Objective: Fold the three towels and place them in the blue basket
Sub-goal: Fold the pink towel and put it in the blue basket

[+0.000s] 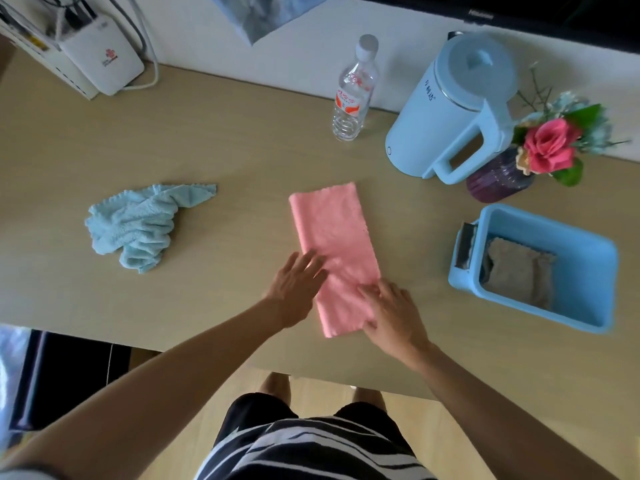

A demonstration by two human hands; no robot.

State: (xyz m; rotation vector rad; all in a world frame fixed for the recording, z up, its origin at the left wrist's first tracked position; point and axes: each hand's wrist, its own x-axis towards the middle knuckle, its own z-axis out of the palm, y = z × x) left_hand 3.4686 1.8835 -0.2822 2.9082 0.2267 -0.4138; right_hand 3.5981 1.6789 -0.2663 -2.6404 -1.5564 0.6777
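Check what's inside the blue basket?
One folded beige towel lies on the floor of the blue basket. Whatever is beneath that towel is covered and can't be seen.

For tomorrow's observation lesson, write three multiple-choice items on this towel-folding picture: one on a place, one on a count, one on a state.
1. Where does the blue basket stand?
A. right of the pink towel
B. left of the light blue towel
C. behind the water bottle

2. How many towels already lie in the basket?
A. none
B. one
C. two

3. What state is the light blue towel in?
A. folded flat
B. crumpled in a heap
C. hanging off the table edge

Key: 1 A, the basket sits at the table's right side, past the pink towel. 2 B, only the beige towel lies inside. 3 B, it is bunched up, while the left hand and right hand press the pink one.
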